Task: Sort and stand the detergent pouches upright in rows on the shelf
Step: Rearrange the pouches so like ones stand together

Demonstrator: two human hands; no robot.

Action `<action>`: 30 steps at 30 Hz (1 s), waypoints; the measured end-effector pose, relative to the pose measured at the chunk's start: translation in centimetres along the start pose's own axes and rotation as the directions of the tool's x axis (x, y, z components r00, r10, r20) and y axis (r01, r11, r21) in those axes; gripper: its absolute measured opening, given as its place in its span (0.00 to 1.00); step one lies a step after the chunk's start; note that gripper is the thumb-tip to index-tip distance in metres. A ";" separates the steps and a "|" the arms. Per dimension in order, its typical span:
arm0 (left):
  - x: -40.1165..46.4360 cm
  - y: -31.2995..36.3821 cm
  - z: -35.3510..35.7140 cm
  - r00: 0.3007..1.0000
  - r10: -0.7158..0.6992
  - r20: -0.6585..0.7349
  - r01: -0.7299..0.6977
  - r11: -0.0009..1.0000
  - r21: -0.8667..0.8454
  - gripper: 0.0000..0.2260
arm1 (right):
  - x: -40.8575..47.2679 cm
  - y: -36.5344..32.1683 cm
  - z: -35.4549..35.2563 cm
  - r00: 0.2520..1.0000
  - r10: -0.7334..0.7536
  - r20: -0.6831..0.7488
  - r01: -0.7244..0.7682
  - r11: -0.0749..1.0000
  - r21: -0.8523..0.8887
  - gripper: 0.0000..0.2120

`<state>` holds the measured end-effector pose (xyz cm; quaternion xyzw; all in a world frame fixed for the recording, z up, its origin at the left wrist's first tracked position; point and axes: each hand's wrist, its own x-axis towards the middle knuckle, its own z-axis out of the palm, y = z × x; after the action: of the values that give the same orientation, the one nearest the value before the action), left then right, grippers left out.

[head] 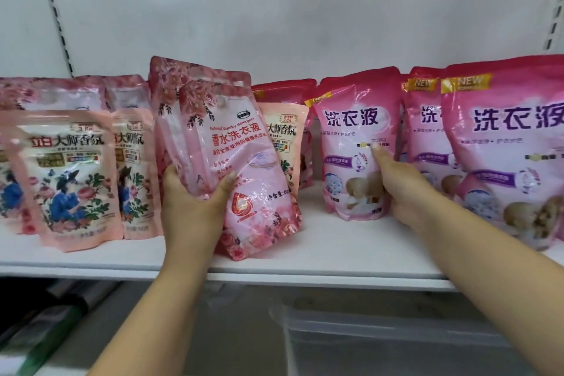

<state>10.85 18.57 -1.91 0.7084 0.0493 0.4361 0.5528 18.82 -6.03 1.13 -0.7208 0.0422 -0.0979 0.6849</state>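
At centre frame, a person's left hand point(192, 201) grips 2 rose-print perfumed detergent pouches point(232, 159) by their lower half, long axes tilted top-left, bases just above the white shelf point(335, 256). The right hand point(403, 189) rests straight fingers on an upright magenta pouch point(357, 143) just right, steadying the gap between.

The rose-print pouches point(213, 137) gripped in the left hand point(192, 210) are glossy plastic film, creased and catching the light. Left of that hand, the peach floral pouches point(73, 174) shine the same way. Under the right hand point(406, 189), the magenta pouch point(354, 137) looks slick and smooth. The shelf point(335, 256) below both hands is matt white, its back panel point(274, 9) likewise dull.
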 end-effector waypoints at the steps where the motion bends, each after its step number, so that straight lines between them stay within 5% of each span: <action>1: 0.1 0.0 -0.1 1.000 0.003 0.000 -0.003 1.000 0.001 0.41 | 0.0 0.2 -0.2 1.000 0.010 0.023 -0.009 1.000 -0.018 0.24; 9: 0.2 -0.8 -0.1 1.000 -0.018 0.003 0.018 1.000 -0.003 0.41 | -1.0 1.0 -0.7 0.999 -0.028 0.036 0.030 0.998 -0.057 0.20; 14: 0.2 -0.6 -0.1 1.000 -0.009 0.000 0.009 1.000 -0.030 0.43 | -4.5 0.1 -1.0 0.995 -0.102 0.024 0.103 0.915 -0.390 0.23; 17: 0.0 -0.1 0.1 1.000 -0.028 0.001 0.028 0.998 -0.050 0.40 | -7.6 -0.4 -1.8 0.940 -0.339 0.038 0.294 0.749 -0.593 0.22; 20: 0.0 0.5 0.1 0.995 -0.098 -0.004 0.097 0.991 -0.090 0.33 | -8.7 -1.4 0.2 0.885 -0.445 0.136 0.451 0.749 -0.485 0.28; 24: -0.3 1.1 -0.7 0.984 -0.178 -0.029 0.168 0.964 -0.207 0.28 | -7.8 -2.3 5.5 0.942 -0.157 0.296 0.197 0.974 -0.112 0.26; 30: 0.4 1.9 -2.4 0.980 -0.051 -0.191 0.011 0.979 -0.206 0.20 | -6.3 -1.8 8.7 0.964 -0.133 0.231 0.127 0.991 0.042 0.21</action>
<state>8.69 19.82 -0.07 0.6010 0.0696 0.4976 0.6216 14.29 3.85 2.04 -0.7192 -0.0871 -0.0581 0.6869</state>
